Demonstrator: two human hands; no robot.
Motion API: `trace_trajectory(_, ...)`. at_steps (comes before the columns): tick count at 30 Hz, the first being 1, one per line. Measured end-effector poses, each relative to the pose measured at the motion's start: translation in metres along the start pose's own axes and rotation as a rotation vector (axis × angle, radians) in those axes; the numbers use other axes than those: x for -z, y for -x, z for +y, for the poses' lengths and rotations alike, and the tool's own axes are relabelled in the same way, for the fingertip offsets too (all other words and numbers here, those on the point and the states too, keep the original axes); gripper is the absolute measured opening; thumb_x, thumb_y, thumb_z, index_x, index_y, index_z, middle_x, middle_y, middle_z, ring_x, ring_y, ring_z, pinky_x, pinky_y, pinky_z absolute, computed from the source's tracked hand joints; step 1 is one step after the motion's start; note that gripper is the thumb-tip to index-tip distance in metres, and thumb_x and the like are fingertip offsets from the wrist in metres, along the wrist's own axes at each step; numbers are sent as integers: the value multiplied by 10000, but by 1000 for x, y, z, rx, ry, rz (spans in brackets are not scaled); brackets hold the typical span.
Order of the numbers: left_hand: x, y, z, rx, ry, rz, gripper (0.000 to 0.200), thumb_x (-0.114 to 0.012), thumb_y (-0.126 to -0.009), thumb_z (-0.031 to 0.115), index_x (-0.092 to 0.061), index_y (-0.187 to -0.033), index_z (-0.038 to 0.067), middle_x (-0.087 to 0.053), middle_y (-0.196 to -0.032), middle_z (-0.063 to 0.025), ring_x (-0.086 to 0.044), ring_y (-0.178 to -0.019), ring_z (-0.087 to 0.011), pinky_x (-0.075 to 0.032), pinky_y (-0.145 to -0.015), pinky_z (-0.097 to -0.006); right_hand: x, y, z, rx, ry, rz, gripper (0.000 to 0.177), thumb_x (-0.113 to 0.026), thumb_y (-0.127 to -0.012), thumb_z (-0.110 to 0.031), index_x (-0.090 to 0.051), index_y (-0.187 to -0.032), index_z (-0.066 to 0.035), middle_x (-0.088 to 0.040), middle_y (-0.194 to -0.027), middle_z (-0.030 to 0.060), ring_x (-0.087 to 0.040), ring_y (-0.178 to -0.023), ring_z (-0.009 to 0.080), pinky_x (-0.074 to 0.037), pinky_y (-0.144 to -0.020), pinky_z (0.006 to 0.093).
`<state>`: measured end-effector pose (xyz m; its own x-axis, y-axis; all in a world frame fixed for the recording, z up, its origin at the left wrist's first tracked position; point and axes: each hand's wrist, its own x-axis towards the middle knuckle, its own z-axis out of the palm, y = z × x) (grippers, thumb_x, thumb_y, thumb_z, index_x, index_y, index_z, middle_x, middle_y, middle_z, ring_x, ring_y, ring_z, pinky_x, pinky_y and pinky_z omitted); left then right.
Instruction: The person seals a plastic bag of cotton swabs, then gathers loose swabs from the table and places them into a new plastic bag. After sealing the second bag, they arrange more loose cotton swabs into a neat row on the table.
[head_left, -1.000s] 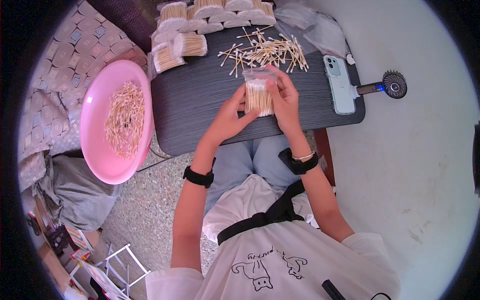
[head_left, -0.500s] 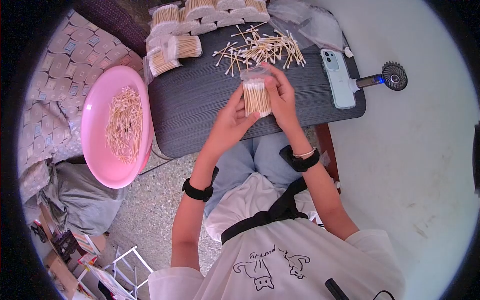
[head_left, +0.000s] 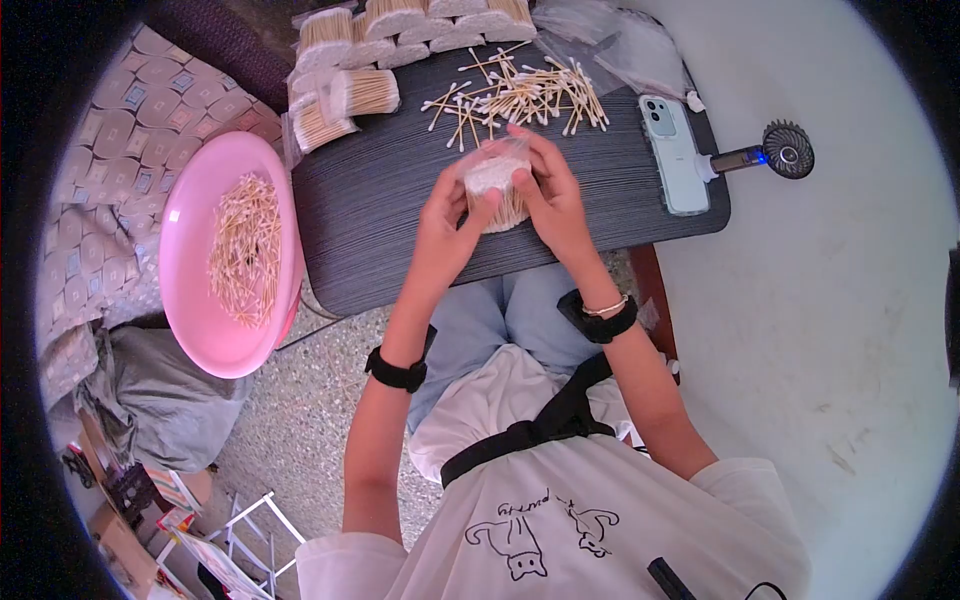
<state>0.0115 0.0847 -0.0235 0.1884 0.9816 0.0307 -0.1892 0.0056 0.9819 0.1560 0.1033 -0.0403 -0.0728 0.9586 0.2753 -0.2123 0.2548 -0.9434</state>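
Note:
Between my two hands is a clear plastic bag of cotton swabs (head_left: 497, 178), held over the near part of the dark table (head_left: 390, 215). Its white cotton tips face up toward me, with the wooden sticks below. My left hand (head_left: 455, 212) grips the bag's left side, thumb across the front. On the right side, my right hand (head_left: 550, 200) presses its thumb on the front, its fingers behind near the bag's top. Just beyond my hands lies a loose pile of cotton swabs (head_left: 535, 95).
Filled swab bags (head_left: 365, 92) are stacked at the table's back left. Clear empty bags (head_left: 640, 55) lie at the back right. A phone (head_left: 675, 155) rests near the right edge, beside a small fan (head_left: 788, 150). Left of the table stands a pink basin (head_left: 180, 300) holding loose swabs.
The bag of swabs has tilted so its cotton tips now face me more. My left hand has moved higher along its side, and both thumbs now press its front.

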Motion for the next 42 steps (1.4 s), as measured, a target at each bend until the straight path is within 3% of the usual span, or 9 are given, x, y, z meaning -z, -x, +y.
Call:
trace_trajectory(7,0,-3,0,34,132,30,304,-546,-897,46,-553,-1195,-16,-601,-1157,-91,-555,-1071,-145,-420,-933,-270,2,1,-3,-35,-35,-87,398,-560,-891,-112,-474,-1263,-1,-574,-1223,138,-534,-1132,196,-394,-977,313)
trace_trajectory(13,4,-1,4,76,235,-69,350,-486,-885,18,-550,-1227,-21,-585,-1219,-103,-546,-1114,-162,-392,-984,-284,3,1,-10,-62,-44,-135,357,-503,-834,-60,-525,-1186,-1,-589,-1190,114,-539,-1103,194,-401,-965,310)
trace_trajectory(16,2,1,-1,152,280,-19,355,-479,-877,8,-551,-1223,-31,-587,-1216,-102,-542,-1118,-159,-381,-995,-283,4,0,-12,-29,18,-156,348,-486,-827,-63,-529,-1165,2,-592,-1180,112,-540,-1087,190,-407,-954,312)
trace_trajectory(22,3,0,1,106,256,-86,352,-469,-898,52,-518,-1227,-64,-557,-1240,-132,-527,-1150,-187,-379,-1003,-302,4,1,-13,-25,-11,-169,355,-501,-817,-78,-533,-1162,0,-597,-1163,112,-547,-1065,185,-414,-941,311)
trace_trajectory(28,-7,1,-11,134,411,34,310,-501,-881,40,-556,-1172,-54,-593,-1173,-115,-565,-1074,-175,-422,-940,-294,8,0,-14,-56,-19,-196,354,-518,-827,-89,-525,-1168,5,-601,-1161,115,-555,-1074,190,-420,-946,316)
trace_trajectory(31,-18,0,-7,177,268,165,279,-530,-871,50,-580,-1133,-33,-614,-1115,-89,-582,-1009,-144,-444,-886,-276,8,1,-13,-33,-24,-202,344,-523,-844,-87,-520,-1175,7,-598,-1164,124,-556,-1080,190,-420,-950,315)
trace_trajectory(37,-22,-5,-12,110,350,195,154,-574,-823,12,-616,-971,2,-637,-949,-39,-593,-857,-87,-464,-775,-236,2,2,-24,-171,-43,-108,324,-506,-864,-143,-532,-1142,23,-597,-1129,122,-547,-1072,182,-396,-959,303)
trace_trajectory(42,-19,-6,-13,125,400,191,80,-558,-819,34,-609,-877,13,-619,-871,-20,-558,-770,-61,-436,-709,-205,0,3,-18,-140,-55,-90,246,-512,-851,-68,-533,-1087,-3,-593,-1051,75,-547,-1002,144,-421,-899,276)
